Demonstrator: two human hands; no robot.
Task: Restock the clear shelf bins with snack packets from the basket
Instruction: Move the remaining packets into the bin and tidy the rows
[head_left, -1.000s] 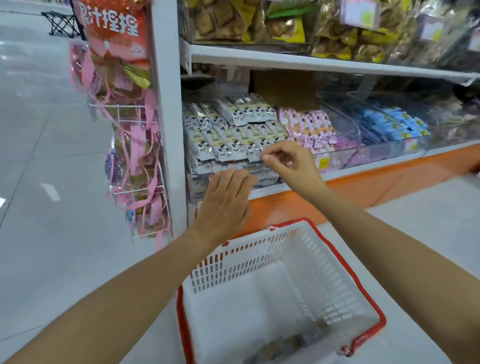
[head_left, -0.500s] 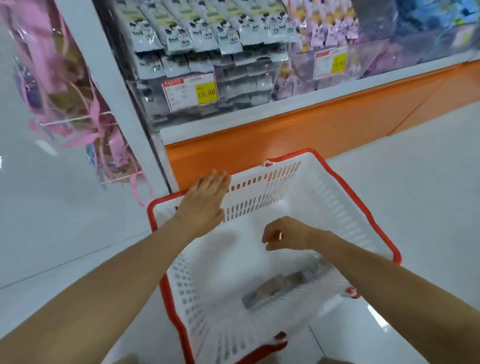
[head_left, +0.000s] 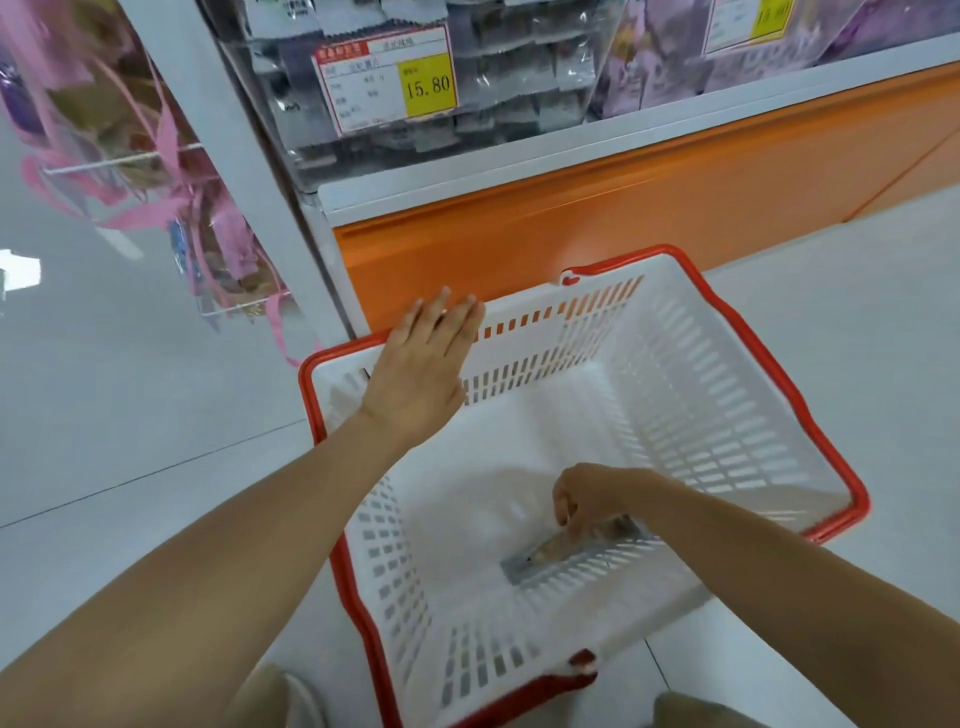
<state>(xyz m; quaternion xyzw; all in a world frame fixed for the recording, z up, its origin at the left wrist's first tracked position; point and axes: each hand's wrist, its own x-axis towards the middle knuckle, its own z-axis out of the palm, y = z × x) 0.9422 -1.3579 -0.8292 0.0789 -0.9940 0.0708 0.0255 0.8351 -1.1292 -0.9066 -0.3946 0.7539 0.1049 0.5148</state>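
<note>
Left arm extended forward, forearm bare, wrist straight. Left hand (head_left: 423, 364) flat, palm down, fingers straight and close together, over the far left rim of the basket (head_left: 701, 405); contact not confirmed. Right arm reaches in from the lower right, wrist bent down. Right hand (head_left: 592, 493) fingers curled, pinching a snack packet (head_left: 540, 558).

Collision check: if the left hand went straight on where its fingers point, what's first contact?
Probably the orange shelf base: the left hand lies flat over the basket at its far rim, fingers aimed past it at that panel. Depth is unclear.
</note>
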